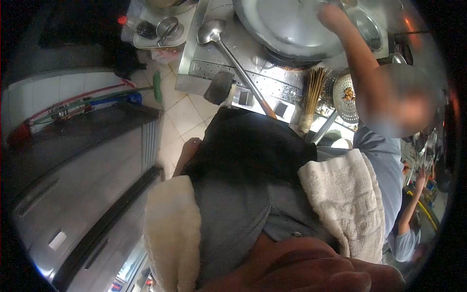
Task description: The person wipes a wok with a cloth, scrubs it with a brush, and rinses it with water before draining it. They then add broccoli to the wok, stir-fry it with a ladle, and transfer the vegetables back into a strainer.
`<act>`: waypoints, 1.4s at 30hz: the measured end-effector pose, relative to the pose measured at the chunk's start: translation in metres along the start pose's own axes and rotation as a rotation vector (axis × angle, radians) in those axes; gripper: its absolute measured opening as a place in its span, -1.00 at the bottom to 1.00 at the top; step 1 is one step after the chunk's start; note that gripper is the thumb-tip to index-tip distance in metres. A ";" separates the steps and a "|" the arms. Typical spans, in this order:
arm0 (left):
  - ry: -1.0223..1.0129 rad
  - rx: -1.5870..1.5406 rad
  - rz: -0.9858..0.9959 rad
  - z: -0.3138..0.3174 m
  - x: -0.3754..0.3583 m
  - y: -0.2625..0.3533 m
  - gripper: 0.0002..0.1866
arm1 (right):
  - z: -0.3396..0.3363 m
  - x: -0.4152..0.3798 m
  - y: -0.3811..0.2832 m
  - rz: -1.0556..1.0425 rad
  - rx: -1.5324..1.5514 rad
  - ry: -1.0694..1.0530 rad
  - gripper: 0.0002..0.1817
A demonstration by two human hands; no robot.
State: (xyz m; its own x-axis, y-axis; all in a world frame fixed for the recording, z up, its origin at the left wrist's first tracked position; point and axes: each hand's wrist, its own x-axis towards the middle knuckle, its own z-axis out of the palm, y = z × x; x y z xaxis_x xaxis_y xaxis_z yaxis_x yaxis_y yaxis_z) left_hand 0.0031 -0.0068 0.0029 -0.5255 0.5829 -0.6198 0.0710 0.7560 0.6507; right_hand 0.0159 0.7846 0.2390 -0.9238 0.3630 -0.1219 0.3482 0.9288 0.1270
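Observation:
My right hand [332,18] reaches over the rim of a large wok [292,24] that looks pale and hazy inside. Its fingers look curled together; whatever they may hold is lost in blur. Low at my left side is my left hand [192,142], beside the black apron [258,141], with its fingers mostly hidden. Nearest in front of me, a long-handled ladle [212,31] rests on the steel stove top, bowl away from me. A bamboo wok brush [315,90] and a perforated skimmer [344,95] holding small brown pieces lie to the right.
A metal cup [168,27] sits on a white tray [158,45] at far left, beside a red-capped bottle [130,22]. Drawered steel cabinets [92,180] line the left. Another person's arm [413,202] shows at far right. A metal bowl [366,29] stands beside the wok.

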 end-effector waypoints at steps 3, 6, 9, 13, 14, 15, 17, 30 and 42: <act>0.032 -0.028 0.012 -0.005 0.007 0.038 -0.70 | -0.019 0.006 -0.003 -0.032 0.042 0.003 -0.74; 0.045 0.380 0.071 0.008 0.018 0.005 -0.62 | -0.095 -0.038 -0.085 -0.021 0.564 0.071 -0.61; 0.178 0.111 -0.246 0.016 0.018 0.036 -0.47 | -0.142 -0.087 -0.203 -0.296 1.040 -0.068 -0.71; 0.371 0.033 -0.129 0.045 0.020 -0.017 -0.38 | -0.145 -0.130 -0.333 -0.749 1.119 -0.697 -0.69; 0.409 0.014 -0.166 0.049 0.009 -0.020 -0.38 | -0.140 -0.141 -0.354 -0.821 1.119 -0.753 -0.71; 0.404 -0.032 -0.242 0.050 0.002 -0.019 -0.34 | -0.122 -0.142 -0.368 -0.884 1.093 -0.802 -0.71; 0.428 -0.072 -0.280 0.064 -0.008 -0.039 -0.45 | -0.094 -0.137 -0.385 -0.963 1.051 -0.859 -0.71; 0.415 0.143 -0.441 0.131 -0.117 -0.119 -0.77 | 0.122 -0.054 -0.517 -1.159 0.690 -1.019 -0.68; 0.468 -0.114 -0.615 0.167 -0.208 -0.125 -0.75 | 0.129 -0.044 -0.577 -1.162 0.154 -0.818 -0.69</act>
State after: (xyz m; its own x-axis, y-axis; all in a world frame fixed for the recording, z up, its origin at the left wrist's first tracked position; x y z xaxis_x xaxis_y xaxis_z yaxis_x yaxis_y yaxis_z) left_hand 0.2456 -0.1729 -0.0229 -0.7470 -0.1363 -0.6507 -0.4232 0.8523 0.3074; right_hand -0.1237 0.2422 0.0446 -0.3598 -0.7051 -0.6110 -0.4663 0.7031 -0.5368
